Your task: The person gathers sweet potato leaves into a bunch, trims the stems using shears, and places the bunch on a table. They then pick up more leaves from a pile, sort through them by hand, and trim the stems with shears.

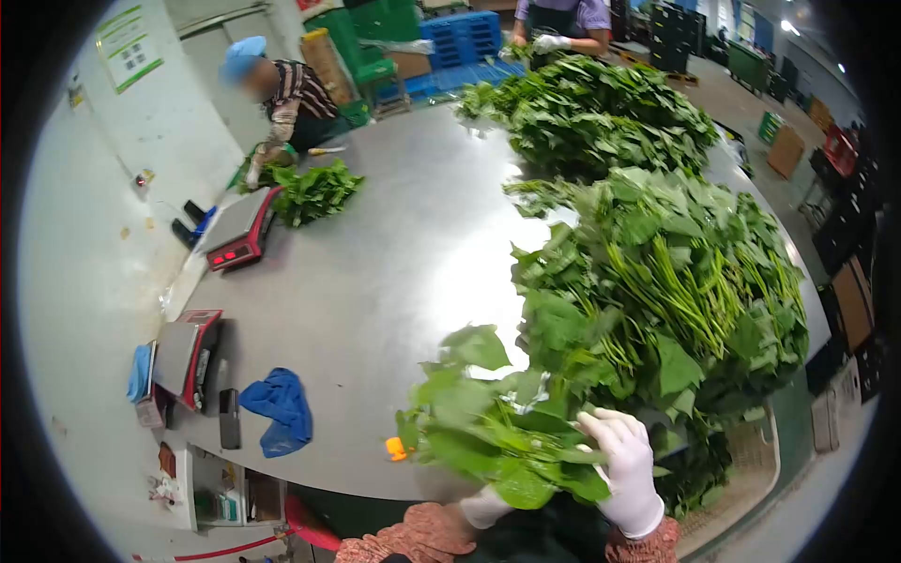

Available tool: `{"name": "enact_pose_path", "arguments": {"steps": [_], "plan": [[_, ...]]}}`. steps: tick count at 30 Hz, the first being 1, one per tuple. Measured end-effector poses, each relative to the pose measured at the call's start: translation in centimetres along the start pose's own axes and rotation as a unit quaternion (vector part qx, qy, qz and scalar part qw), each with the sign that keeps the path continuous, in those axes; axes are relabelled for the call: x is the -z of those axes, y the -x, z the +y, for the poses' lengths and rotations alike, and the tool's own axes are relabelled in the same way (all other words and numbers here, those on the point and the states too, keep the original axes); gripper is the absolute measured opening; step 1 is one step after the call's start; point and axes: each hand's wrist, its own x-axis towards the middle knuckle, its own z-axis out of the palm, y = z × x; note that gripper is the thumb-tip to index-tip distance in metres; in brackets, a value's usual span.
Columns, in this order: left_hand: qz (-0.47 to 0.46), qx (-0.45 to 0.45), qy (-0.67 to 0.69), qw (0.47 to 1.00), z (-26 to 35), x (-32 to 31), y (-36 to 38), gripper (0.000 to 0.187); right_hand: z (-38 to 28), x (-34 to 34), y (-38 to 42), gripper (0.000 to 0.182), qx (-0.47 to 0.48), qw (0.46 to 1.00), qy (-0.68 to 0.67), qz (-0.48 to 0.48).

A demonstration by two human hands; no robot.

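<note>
A loose bunch of leafy greens (502,441) is held at the near edge of the metal table. My left hand (485,508), in a white glove, is under its lower left side, with the fingers mostly hidden by leaves. On the other side, my gloved right hand (627,466) has its fingers curled against the leaves and stems. A large pile of leafy greens (685,281) lies right beside the bunch, its pale green stems showing. Just left of the bunch is a small orange object (396,448), too small to name.
Two red-framed scales (242,228) (188,360) stand along the left edge. Near them lie a blue cloth (280,410) and a dark, flat object (229,418). A co-worker (286,98) handles greens at far left; another person (563,23) stands behind the far pile. A crate (751,469) sits below right.
</note>
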Motion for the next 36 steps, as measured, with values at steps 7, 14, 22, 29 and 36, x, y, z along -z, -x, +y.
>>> {"name": "enact_pose_path", "arguments": {"steps": [7,14,22,29,36], "plan": [[-0.028,0.006,-0.093,0.995,-4.2,0.2,2.2,0.035,0.8,-1.8,-0.3,0.034,0.025,0.999,0.019,0.021],[-0.004,-0.045,-0.027,0.999,-1.7,-1.5,0.6,0.026,2.1,-3.5,1.1,0.030,0.107,0.992,-0.052,-0.029],[-0.028,0.065,0.398,0.915,3.8,-0.3,-0.2,0.017,0.4,1.8,-1.8,0.019,0.069,0.996,-0.018,0.045],[0.065,-0.005,0.345,0.936,6.5,-0.4,-0.6,0.026,7.7,8.5,-5.2,0.018,-0.033,0.920,0.327,0.213],[0.084,0.012,0.373,0.924,7.5,-0.9,0.0,0.022,9.3,8.3,-5.3,0.017,-0.067,0.960,0.133,0.237]]}}
